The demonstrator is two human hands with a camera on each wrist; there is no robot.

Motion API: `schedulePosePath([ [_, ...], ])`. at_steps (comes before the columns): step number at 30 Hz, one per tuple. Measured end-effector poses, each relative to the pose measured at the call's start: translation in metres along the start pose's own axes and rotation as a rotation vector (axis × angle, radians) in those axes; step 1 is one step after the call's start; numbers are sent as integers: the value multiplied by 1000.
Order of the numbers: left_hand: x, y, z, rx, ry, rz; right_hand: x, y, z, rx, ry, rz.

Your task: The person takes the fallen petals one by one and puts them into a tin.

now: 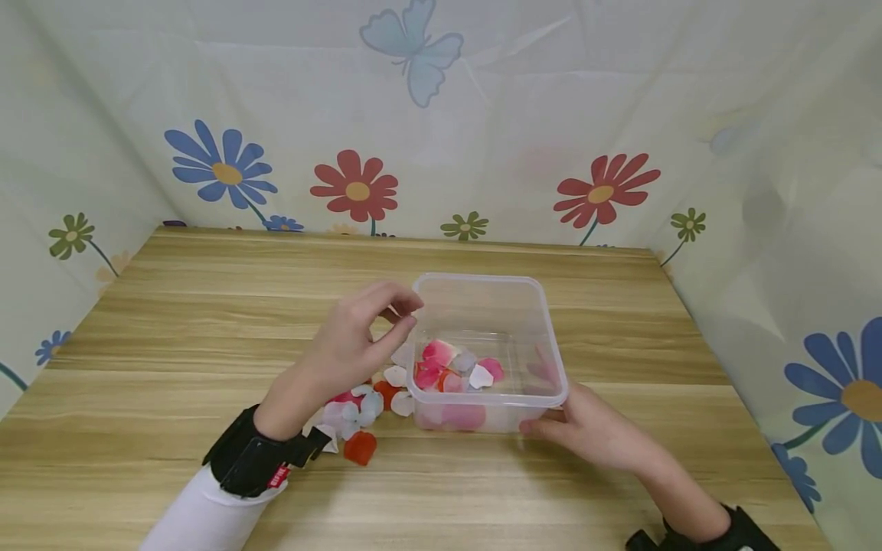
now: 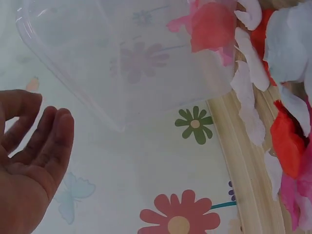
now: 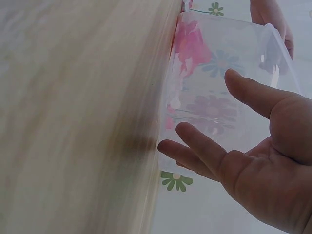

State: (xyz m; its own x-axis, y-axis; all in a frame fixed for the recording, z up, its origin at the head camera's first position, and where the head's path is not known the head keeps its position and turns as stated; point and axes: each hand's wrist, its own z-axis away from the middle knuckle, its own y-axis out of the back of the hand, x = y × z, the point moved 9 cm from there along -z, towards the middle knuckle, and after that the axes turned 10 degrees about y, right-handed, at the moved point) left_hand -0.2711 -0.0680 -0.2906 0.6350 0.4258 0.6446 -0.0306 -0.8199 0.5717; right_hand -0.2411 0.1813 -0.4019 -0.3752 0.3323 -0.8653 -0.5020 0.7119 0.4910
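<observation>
So there's a clear plastic box [image 1: 489,344] sitting near the middle of a wooden table [image 1: 172,321], with a bunch of pink, red and white petals [image 1: 455,367] lying inside it. More loose petals [image 1: 361,409] are piled on the table just left of the box, touching its wall.

The right hand [image 1: 592,432] rests against the box's near right corner, fingers pretty straight and relaxed, not really clamped around anything. The left hand [image 1: 358,337] hovers over the box's left rim with fingers loosely curved, thumb and fingertips close together; the left wrist view shows nothing held in it.

Floral cloth [image 1: 482,115] with big daisies and a butterfly hangs behind and at both sides.
</observation>
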Motion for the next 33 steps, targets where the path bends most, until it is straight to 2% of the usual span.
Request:
schedulePosePath([
  [4,-13,4,3,34,99,-70,0,0,0,3,-8,-17],
  [8,-29,1,6,2,217,-137,0,0,1,6,-16,-25],
  [11,-46,-7,9,-72,332,-189,0,0,1,7,-17,-12],
  [15,-71,-25,17,-219,484,-259,0,0,1,6,-15,-12],
  [18,-85,-36,23,-311,560,-290,0,0,1,2,-12,-20],
  [21,-93,-45,26,-368,596,-302,1,0,0,0,-9,-26],
  [24,-97,-51,29,-410,601,-311,2,0,0,1,-12,-31],
  [31,-97,-62,32,-471,512,-303,2,0,0,-1,-13,-27],
  [33,-97,-64,34,-483,510,-291,1,0,0,-1,-11,-17],
])
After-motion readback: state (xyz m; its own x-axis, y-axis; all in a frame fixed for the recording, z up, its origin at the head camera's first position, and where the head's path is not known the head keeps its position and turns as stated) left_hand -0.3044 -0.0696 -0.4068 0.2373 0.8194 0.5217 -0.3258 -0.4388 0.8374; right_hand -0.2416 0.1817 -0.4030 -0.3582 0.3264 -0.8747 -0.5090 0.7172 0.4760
